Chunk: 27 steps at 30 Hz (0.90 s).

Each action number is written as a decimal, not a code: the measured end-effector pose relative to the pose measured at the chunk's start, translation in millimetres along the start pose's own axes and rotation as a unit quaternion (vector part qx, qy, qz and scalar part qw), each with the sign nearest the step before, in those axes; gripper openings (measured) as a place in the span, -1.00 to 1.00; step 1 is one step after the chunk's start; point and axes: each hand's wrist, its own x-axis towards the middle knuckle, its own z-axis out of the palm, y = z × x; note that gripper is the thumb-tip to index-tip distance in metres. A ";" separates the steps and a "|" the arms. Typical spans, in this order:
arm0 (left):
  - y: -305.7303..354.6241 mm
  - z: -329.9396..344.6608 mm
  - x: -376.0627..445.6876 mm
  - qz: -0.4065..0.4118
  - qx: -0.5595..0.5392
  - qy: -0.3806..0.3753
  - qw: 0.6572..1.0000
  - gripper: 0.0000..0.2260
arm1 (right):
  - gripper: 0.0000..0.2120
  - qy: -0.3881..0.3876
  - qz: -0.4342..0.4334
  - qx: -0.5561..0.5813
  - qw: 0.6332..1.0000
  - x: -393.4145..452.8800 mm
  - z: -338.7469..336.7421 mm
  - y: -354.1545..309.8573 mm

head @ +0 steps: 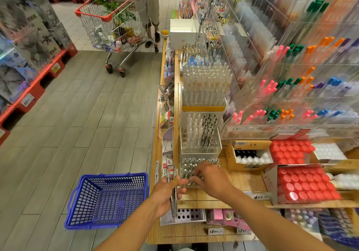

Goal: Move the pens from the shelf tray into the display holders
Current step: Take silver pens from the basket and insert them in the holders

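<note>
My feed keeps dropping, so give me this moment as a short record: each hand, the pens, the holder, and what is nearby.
left hand: grips a bundle of pens, points down
right hand: fingers over the clear holder, among the pens standing in it; whether it pinches one cannot be told
holder state: partly filled, some empty holes at the front
behind it: taller clear holders with more pens
shelf: wooden, price tags along its edge
floor: blue basket left of the shelf
background: a person with a shopping cart
</note>
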 end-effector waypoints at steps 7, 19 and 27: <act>5.7 -0.5 -4.6 0.019 -0.008 -0.024 0.999 -0.73 | -0.88 -0.028 0.073 0.204 0.976 3.7 -6.7 -17.7; 9.9 -1.4 -11.6 -0.009 -0.057 -0.123 0.991 -0.57 | -0.73 -0.123 0.116 0.484 0.858 8.8 -33.7 -34.1; 7.0 1.6 -15.6 -0.011 -0.075 -0.112 0.991 -0.69 | -0.89 -0.096 0.126 0.525 0.837 4.8 -23.4 -22.8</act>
